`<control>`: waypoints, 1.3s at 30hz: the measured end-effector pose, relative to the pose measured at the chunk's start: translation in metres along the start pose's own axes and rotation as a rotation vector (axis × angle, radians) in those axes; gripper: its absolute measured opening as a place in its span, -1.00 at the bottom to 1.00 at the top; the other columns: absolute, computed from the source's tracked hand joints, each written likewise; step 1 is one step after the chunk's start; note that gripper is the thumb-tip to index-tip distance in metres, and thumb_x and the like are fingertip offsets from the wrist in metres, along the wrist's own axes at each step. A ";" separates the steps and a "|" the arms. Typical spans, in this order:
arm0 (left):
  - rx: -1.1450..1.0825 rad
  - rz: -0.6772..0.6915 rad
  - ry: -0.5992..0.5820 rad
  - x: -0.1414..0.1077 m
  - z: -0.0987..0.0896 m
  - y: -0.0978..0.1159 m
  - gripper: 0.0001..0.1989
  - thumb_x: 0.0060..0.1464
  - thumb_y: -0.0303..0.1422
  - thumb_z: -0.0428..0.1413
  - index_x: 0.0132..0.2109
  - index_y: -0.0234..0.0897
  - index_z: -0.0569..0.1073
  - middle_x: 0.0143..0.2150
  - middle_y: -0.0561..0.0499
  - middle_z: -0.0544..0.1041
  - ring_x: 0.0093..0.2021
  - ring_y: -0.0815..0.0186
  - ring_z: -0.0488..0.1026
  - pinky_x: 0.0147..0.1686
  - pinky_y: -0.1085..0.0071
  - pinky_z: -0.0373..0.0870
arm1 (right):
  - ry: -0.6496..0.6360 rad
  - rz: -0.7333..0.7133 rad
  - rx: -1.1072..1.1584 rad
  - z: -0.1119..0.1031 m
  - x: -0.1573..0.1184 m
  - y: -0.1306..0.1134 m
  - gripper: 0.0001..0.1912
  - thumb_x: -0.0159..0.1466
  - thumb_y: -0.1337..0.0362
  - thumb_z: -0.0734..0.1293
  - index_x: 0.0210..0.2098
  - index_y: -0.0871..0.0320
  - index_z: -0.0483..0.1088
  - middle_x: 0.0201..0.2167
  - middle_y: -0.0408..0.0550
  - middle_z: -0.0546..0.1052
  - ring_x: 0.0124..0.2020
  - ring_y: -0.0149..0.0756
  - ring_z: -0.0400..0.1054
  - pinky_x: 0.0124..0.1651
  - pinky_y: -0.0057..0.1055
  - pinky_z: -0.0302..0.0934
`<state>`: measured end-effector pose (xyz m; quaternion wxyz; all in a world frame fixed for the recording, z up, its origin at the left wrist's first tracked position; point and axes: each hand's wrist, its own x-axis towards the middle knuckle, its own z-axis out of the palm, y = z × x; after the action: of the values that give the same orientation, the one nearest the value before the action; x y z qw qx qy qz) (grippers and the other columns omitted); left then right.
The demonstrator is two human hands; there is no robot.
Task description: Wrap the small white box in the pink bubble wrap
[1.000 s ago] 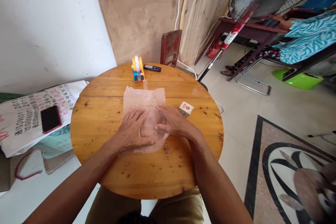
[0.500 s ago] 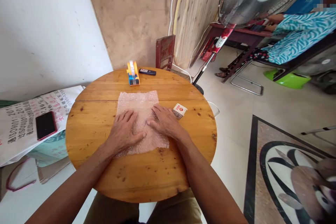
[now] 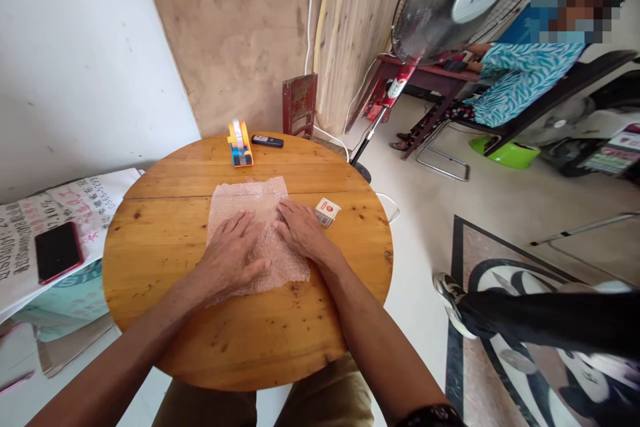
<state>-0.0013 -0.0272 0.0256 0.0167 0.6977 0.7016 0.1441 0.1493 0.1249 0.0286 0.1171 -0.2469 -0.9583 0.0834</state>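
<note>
A pinkish, see-through sheet of bubble wrap (image 3: pixel 250 195) lies spread on the round wooden table (image 3: pixel 240 347). Across its left part rests my left hand (image 3: pixel 233 250), palm down with the fingers stretched out. My right hand (image 3: pixel 303 230) lies flat on the sheet's right edge, fingers apart, gripping nothing. Just beyond the right wrist sits a small white box (image 3: pixel 327 211) with red print. A tape dispenser (image 3: pixel 241 145), orange and blue with a roll of tape, stands near the table's far edge. Beside it is a dark, slim handheld device (image 3: pixel 267 141).
To the left, a phone (image 3: pixel 59 252) lies on printed white sacks (image 3: pixel 95 193). A standing fan (image 3: pixel 397 83) and a red chair (image 3: pixel 300 103) are behind the table. One person (image 3: pixel 530 80) sits at a desk; another's leg (image 3: pixel 545 320) shows at right.
The view has swung slightly right, so the table appears further left. A person's leg and shoe have come into view at right. Both hands stay flat on the bubble wrap.
</note>
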 end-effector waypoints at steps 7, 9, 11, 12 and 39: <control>-0.005 0.017 -0.033 0.006 0.017 0.000 -0.24 0.10 0.08 0.05 0.30 -0.31 0.27 0.39 -0.33 0.13 0.39 -0.14 0.02 0.29 -0.08 -0.02 | 0.030 -0.003 -0.015 0.004 0.001 0.000 -0.67 0.38 0.27 0.18 0.09 0.25 0.32 0.16 0.14 0.40 0.18 -0.15 0.24 0.18 -0.20 0.08; -0.002 0.008 -0.030 0.006 0.017 0.000 -0.22 0.09 0.10 0.06 0.30 -0.31 0.27 0.39 -0.33 0.13 0.40 -0.13 0.01 0.29 -0.08 -0.02 | 0.039 0.003 -0.019 0.004 0.002 -0.001 -0.69 0.38 0.29 0.18 0.06 0.25 0.34 0.13 0.14 0.42 0.16 -0.15 0.26 0.18 -0.21 0.09; -0.001 0.000 -0.025 0.006 0.016 0.001 -0.22 0.07 0.10 0.07 0.30 -0.30 0.28 0.39 -0.33 0.13 0.39 -0.12 0.01 0.29 -0.08 -0.01 | 0.040 0.011 -0.026 0.003 0.002 -0.002 -0.72 0.37 0.31 0.20 0.03 0.24 0.36 0.11 0.13 0.44 0.14 -0.15 0.28 0.16 -0.21 0.12; -0.001 -0.002 -0.023 0.006 0.017 0.001 -0.22 0.06 0.09 0.08 0.29 -0.30 0.29 0.39 -0.33 0.13 0.39 -0.12 0.02 0.29 -0.08 -0.01 | 0.043 0.013 -0.029 0.003 0.002 -0.002 -0.73 0.36 0.32 0.21 0.01 0.23 0.37 0.10 0.12 0.45 0.14 -0.14 0.28 0.15 -0.21 0.13; -0.085 -0.051 -0.025 0.010 0.015 0.004 -0.19 -0.02 0.09 0.16 0.29 -0.24 0.28 0.40 -0.28 0.13 0.40 -0.11 0.00 0.30 -0.09 -0.06 | -0.030 0.477 -0.105 -0.060 -0.016 0.032 -0.32 0.18 0.23 0.35 0.26 0.29 0.17 0.12 0.29 0.43 0.10 0.13 0.32 0.03 -0.06 0.20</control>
<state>0.0058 -0.0145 0.0144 0.0587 0.6800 0.7121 0.1645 0.1935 0.1503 0.0757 0.0668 -0.4706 -0.8776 0.0624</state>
